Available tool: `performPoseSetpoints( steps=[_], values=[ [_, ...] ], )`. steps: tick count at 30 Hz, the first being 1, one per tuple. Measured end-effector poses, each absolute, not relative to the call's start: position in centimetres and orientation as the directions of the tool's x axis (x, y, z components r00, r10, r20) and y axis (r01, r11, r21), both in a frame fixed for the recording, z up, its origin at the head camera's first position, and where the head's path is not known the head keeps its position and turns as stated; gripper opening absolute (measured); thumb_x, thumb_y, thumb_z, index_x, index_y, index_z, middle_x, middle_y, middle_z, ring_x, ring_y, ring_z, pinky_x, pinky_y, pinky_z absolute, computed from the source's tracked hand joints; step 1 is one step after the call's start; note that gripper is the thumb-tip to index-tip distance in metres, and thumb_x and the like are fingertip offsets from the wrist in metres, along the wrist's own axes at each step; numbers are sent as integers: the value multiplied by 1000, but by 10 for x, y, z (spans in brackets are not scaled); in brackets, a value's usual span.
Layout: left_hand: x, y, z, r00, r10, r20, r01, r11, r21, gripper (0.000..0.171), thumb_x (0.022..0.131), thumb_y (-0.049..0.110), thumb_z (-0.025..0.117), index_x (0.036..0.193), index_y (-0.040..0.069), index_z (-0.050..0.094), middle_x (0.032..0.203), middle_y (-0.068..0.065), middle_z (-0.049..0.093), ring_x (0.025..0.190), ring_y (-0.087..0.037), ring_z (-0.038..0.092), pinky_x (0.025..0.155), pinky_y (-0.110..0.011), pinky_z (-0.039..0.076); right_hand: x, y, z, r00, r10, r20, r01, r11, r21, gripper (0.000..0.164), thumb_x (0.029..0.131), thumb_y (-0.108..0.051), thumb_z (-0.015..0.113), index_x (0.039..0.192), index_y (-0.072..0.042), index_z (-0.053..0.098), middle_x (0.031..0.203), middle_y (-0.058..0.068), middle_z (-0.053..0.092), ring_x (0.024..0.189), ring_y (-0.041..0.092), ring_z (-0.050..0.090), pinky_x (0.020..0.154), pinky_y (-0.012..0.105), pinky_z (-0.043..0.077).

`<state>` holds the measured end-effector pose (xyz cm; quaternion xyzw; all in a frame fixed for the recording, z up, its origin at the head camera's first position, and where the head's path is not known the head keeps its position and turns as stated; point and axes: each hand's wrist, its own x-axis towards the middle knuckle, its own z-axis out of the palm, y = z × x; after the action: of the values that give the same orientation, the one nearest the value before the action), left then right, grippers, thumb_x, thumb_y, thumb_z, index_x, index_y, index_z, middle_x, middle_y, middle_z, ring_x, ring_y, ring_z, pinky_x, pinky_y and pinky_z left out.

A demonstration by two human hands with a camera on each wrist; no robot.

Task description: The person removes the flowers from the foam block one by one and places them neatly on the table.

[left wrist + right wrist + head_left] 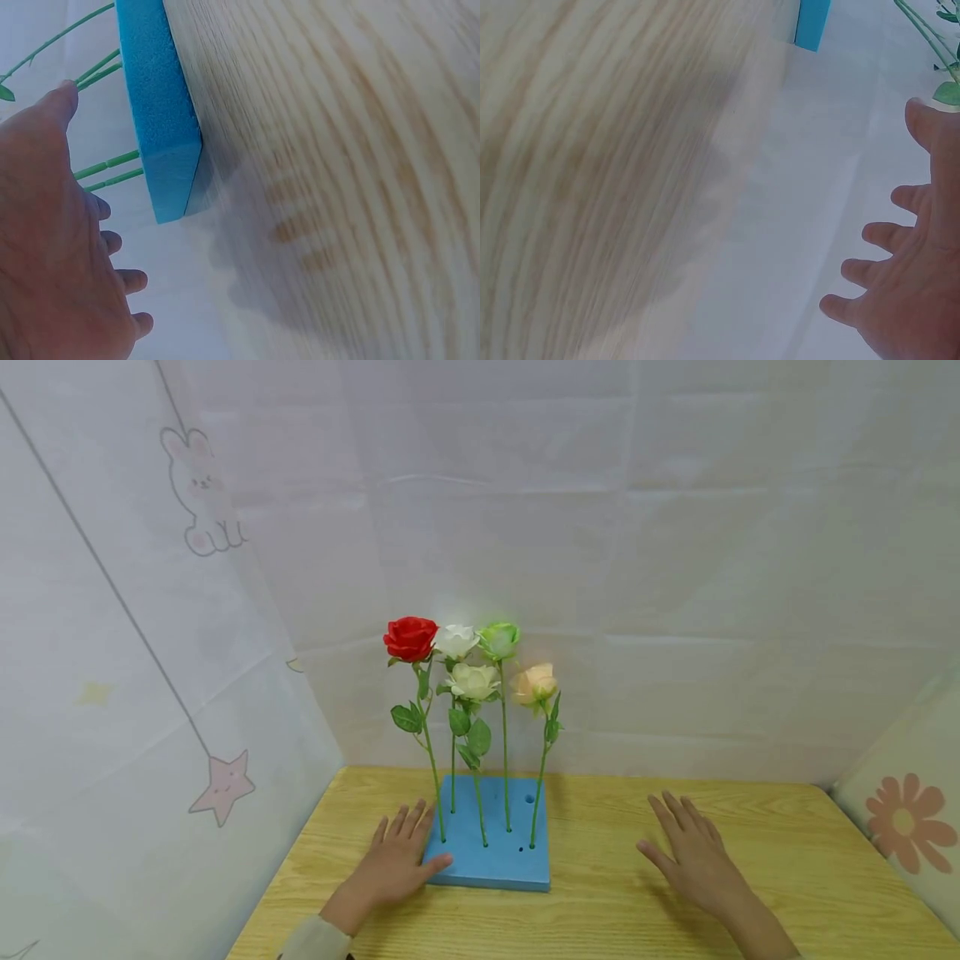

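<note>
A blue foam block (487, 870) lies on the table with several artificial roses standing in it. In the head view their blooms are red (410, 638), white (457, 641), green (499, 640), cream (473, 682) and peach (535, 683). My left hand (393, 860) is beside the block's left edge, fingers spread and thumb over the front left corner. The left wrist view shows that palm (52, 247) raised above the table with nothing in it. Well to the right of the block, my right hand (693, 860) hovers with spread fingers and holds nothing.
The wood-grain table (600, 910) ends at a pale cloth backdrop (675, 693). Patterned cloth (112, 693) hangs on the left, and more cloth with a flower print (903, 822) stands at the right edge. An unfilled hole (529, 798) shows near the block's back right corner.
</note>
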<state>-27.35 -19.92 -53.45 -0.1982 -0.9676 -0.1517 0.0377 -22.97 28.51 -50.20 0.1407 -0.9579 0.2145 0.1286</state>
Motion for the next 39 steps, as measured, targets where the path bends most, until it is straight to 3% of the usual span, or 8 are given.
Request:
performPoseSetpoints(
  steps=[7, 14, 23, 39],
  values=[
    [-272, -196, -533, -917, 390, 90, 398, 866, 304, 92, 98, 71, 42, 163, 8, 22, 168, -15, 17, 152, -47, 15, 116, -71, 11, -237, 276, -506, -915, -223, 337, -348, 857, -380, 75, 102, -45, 60, 160, -9, 29, 161, 29, 26, 146, 56, 18, 108, 76, 18],
    [-281, -198, -548, -923, 384, 42, 379, 881, 284, 97, 94, 80, 33, 164, 13, 18, 170, -10, 14, 154, -43, 14, 118, -67, 11, -240, 268, -503, -911, -223, 347, -354, 856, -377, 74, 102, -42, 61, 158, -4, 32, 158, 30, 32, 145, 56, 22, 108, 75, 20],
    [-282, -193, -545, -919, 393, 27, 380, 866, 324, 97, 96, 76, 38, 162, 7, 24, 169, -12, 16, 152, -46, 17, 117, -70, 12, -245, 258, -500, -883, -238, 404, -391, 849, -354, 72, 102, -41, 61, 154, 1, 35, 153, 33, 37, 139, 56, 31, 107, 74, 25],
    [-281, -187, -536, -912, 409, -13, 379, 855, 353, 98, 98, 73, 40, 159, -2, 25, 168, -18, 16, 150, -50, 18, 115, -72, 11, -255, 241, -512, -904, -193, 381, -374, 788, -489, 68, 105, -37, 57, 157, -2, 31, 156, 28, 34, 139, 54, 34, 104, 73, 34]
  ],
)
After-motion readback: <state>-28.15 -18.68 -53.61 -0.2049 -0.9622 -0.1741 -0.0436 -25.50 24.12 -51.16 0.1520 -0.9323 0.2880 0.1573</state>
